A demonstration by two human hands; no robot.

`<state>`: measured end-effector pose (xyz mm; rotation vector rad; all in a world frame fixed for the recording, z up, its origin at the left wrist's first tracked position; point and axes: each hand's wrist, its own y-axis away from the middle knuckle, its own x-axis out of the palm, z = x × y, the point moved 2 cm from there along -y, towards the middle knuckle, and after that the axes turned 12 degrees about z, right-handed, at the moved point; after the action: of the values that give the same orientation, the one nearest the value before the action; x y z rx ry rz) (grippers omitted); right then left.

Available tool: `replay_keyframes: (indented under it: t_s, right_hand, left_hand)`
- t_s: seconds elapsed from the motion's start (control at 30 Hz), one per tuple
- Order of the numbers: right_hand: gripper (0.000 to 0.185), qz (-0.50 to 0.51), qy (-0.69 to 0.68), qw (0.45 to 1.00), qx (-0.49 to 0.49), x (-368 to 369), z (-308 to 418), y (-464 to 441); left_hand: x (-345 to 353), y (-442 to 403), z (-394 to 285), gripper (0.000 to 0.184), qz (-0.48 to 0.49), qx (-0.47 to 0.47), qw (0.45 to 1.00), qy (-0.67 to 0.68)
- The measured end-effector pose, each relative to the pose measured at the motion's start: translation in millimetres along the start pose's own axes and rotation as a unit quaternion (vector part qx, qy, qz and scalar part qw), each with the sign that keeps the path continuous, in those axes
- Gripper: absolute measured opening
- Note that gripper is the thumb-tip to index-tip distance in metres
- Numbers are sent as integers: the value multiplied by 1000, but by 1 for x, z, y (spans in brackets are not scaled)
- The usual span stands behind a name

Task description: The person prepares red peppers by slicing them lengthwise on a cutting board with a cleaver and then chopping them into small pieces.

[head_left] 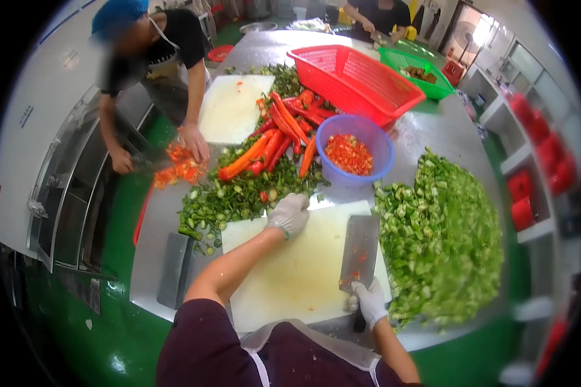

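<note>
two gloved hands: both near the middle of the frame, reaching in from the bottom over the front cutting board (284, 274).
left hand (290, 215): at the far edge of the board, by the sliced green chilies (232, 197); fingers bent and drawn together, though i cannot tell whether they pinch anything.
right hand (370, 302): lower right of center, fingers closed around the handle end of the cleaver (359, 248).
cleaver: flat over the right part of the board, blade pointing up the frame, red bits stuck on it.
second blade (172, 271): lower left, lying on the steel table (150, 226), apart from the board.
right side of the frame: a wide heap of chopped green peppers (442, 238) beside the board.
center: long red peppers (281, 126) piled just above the sliced chilies; right of them, a purple bowl (384, 151) with chopped red pepper (348, 155) inside.
top center: a red basket (348, 77), with a green basket (442, 84) to its right.
upper left: a co-worker (181, 58) in a blue cap, one hand on cut red pieces (181, 168), the other at a knife; another cutting board (232, 109) lies to the right.
top edge: another person (381, 16) with a blade.
</note>
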<state>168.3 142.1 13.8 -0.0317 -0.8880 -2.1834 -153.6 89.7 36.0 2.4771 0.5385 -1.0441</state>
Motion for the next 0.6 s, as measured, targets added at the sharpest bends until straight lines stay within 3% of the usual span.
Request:
replay_keyframes:
  t_s: [0.07,0.1,0.17,0.27,0.37,0.5,0.53,0.6]
  right_hand:
    - [29,-1,-16,1000,8,4,-1,0]
    - [30,-6,-3,1000,11,2,-2,-1]
    - [29,-2,-1,1000,22,2,-4,-1]
    - [29,-12,2,1000,17,8,3,1]
    - [30,-15,4,1000,10,7,0,2]
    - [31,-25,1,999,34,11,8,4]
    - [32,-26,-2,999,38,11,8,3]
    - [32,-22,-2,999,38,8,8,4]
  left_hand:
    - [-26,-15,-35,19,-84,107,989,52]
    - [-35,-29,-51,28,-139,180,972,66]
    - [-72,-35,-102,39,-197,198,955,100]
    - [-85,-59,-118,48,-286,151,946,16]
    - [-61,-59,-83,48,-212,181,960,26]
    - [-62,-67,-35,44,-121,68,989,55]
    - [-67,-80,-18,40,-178,36,981,70]
    - [-84,-115,10,49,-169,-67,982,48]
